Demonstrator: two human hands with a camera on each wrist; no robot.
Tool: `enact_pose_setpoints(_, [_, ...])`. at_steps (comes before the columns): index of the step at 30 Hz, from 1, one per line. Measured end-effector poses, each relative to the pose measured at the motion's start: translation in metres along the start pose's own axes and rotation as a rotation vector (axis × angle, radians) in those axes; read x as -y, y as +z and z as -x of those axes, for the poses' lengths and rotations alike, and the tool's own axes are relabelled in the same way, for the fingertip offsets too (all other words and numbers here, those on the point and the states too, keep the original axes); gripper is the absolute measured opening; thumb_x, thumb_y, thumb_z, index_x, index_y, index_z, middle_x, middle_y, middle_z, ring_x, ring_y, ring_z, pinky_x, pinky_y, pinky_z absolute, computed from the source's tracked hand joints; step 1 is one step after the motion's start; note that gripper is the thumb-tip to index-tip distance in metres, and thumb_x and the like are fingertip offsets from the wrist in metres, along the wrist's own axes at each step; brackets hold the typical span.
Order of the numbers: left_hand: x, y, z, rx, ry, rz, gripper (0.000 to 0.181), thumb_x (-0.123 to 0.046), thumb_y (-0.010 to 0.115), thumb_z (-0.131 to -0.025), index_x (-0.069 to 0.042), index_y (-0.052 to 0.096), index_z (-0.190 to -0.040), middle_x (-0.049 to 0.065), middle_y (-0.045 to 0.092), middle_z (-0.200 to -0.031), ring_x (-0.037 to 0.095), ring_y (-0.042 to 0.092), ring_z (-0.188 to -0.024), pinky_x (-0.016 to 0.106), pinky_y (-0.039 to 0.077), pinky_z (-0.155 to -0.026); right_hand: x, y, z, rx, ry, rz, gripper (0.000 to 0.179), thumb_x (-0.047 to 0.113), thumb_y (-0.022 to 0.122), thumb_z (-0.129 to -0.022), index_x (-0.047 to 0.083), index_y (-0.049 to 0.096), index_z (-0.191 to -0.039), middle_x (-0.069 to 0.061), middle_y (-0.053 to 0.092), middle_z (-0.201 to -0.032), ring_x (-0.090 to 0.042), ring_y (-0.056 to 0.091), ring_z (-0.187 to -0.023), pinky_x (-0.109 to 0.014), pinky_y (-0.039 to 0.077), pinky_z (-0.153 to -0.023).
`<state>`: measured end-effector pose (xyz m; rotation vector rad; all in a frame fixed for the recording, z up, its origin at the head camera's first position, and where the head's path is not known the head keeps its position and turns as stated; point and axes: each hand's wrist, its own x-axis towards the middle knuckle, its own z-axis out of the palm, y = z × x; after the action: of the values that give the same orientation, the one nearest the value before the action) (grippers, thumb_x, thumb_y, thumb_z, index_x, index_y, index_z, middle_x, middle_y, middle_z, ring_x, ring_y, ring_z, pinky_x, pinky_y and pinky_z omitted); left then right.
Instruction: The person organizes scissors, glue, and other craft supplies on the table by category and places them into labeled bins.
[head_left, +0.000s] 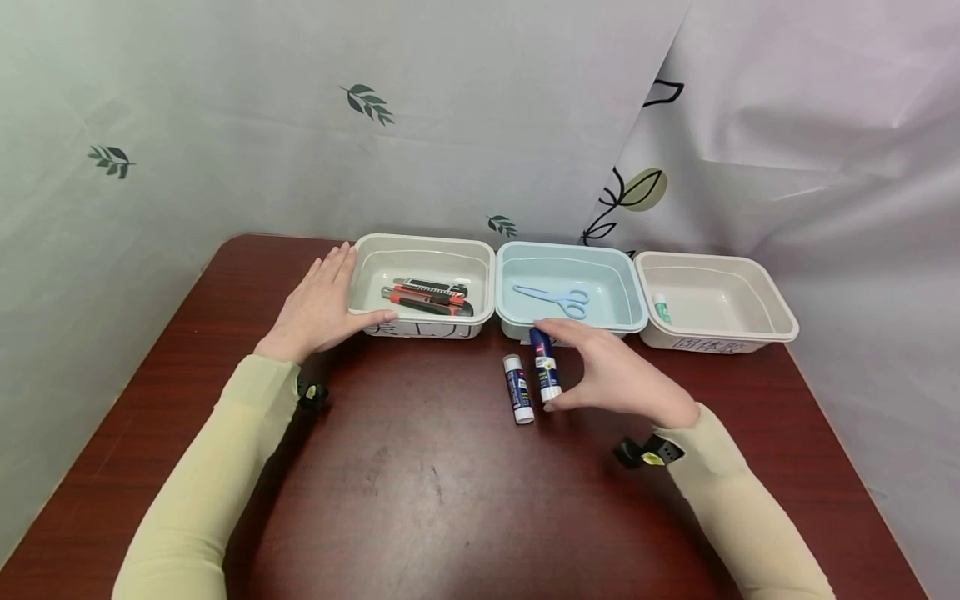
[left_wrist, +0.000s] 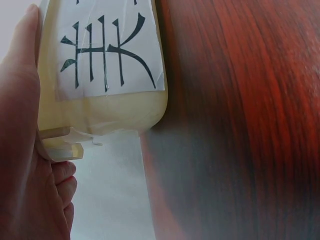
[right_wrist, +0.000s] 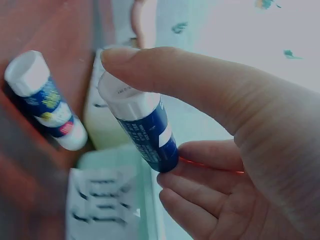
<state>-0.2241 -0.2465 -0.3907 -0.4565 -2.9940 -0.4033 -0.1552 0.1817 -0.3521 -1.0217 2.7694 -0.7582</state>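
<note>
A glue stick with a dark blue cap [head_left: 545, 364] is pinched end to end by my right hand [head_left: 618, 371], just in front of the blue bin. In the right wrist view the thumb presses its white base [right_wrist: 131, 102], with fingertips at the blue end. Beside it a second glue stick [head_left: 518, 389], blue-labelled with a white base, lies on the table. My left hand [head_left: 318, 304] rests against the left end of a beige bin [head_left: 420, 242], fingers straight and thumb along its front rim. Several utility knives [head_left: 427, 297] lie inside that bin.
The blue bin [head_left: 570, 250] holds light blue scissors [head_left: 555, 297]. At the right, another beige bin [head_left: 780, 312] contains a small green-and-white stick [head_left: 662, 307]. All three bins stand in a row along the back of the dark red table [head_left: 405, 483], before a patterned curtain [head_left: 450, 125].
</note>
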Motion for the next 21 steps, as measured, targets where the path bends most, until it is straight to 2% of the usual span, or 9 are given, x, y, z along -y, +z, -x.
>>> enact_pose_setpoints(8, [0.0,0.0,0.0,-0.004,0.0,-0.004,0.123,-0.079,0.059,-0.084,0.007,0.013,-0.159,0.024,0.014,-0.166,0.034,0.01,-0.154,0.044,0.003,-0.125,-0.008,-0.036,0.016,-0.089,0.079,0.026,0.107,0.032,0.098,-0.065,0.01,0.045,-0.154,-0.01,0.046,-0.154,-0.029,0.043,-0.14,-0.051,0.038,-0.113])
enact_pose_setpoints(15, [0.0,0.0,0.0,0.0,-0.001,-0.006,0.124,-0.08,0.058,-0.084,0.008,0.013,-0.159,0.025,0.014,-0.166,0.035,0.01,-0.154,0.046,0.004,-0.125,-0.023,-0.058,0.028,-0.184,0.108,0.027,0.106,0.023,0.1,-0.064,0.009,0.046,-0.154,-0.014,0.05,-0.151,-0.036,0.048,-0.135,-0.055,0.04,-0.109])
enact_pose_setpoints(21, [-0.001,0.0,0.0,0.001,0.002,-0.01,0.124,-0.079,0.059,-0.084,0.008,0.014,-0.159,0.025,0.014,-0.166,0.035,0.011,-0.153,0.046,0.005,-0.125,-0.03,-0.076,0.038,-0.24,0.169,0.005,0.105,0.025,0.1,-0.065,0.014,0.046,-0.155,-0.012,0.049,-0.152,-0.037,0.05,-0.134,-0.056,0.042,-0.108])
